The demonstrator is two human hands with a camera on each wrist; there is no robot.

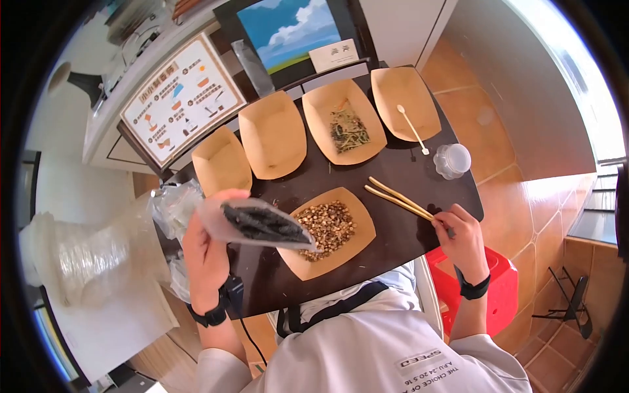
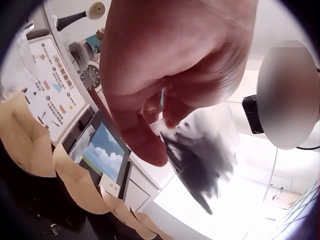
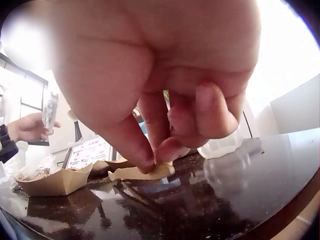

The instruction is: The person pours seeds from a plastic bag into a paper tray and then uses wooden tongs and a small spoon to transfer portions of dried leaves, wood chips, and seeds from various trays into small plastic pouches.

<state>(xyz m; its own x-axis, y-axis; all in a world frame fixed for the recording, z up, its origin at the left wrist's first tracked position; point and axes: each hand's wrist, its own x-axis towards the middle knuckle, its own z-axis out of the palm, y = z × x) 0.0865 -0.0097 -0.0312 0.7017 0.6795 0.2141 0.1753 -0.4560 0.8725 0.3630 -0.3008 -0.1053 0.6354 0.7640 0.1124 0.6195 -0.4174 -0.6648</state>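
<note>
My left hand (image 1: 208, 252) grips a clear plastic bag (image 1: 259, 223) of dark, flaky material. The bag slants, and its right end overlaps the near paper tray (image 1: 359, 252) in the head view. Chopped brown and pale pieces (image 1: 331, 229) lie in that tray. The left wrist view shows the thumb and fingers closed on the bag (image 2: 200, 165). At the table's right side my right hand (image 1: 460, 239) pinches the near end of two slim wooden sticks (image 1: 400, 198). The sticks come together at the fingers and spread apart toward their far ends.
Along the back of the dark table (image 1: 262, 281) stand several paper trays; one holds dried herbs (image 1: 349, 131). A small white spoon (image 1: 413, 128) lies across the rightmost tray (image 1: 393, 78). A clear plastic jar (image 1: 452, 162) stands at the right edge. Plastic packaging (image 1: 177, 203) lies left.
</note>
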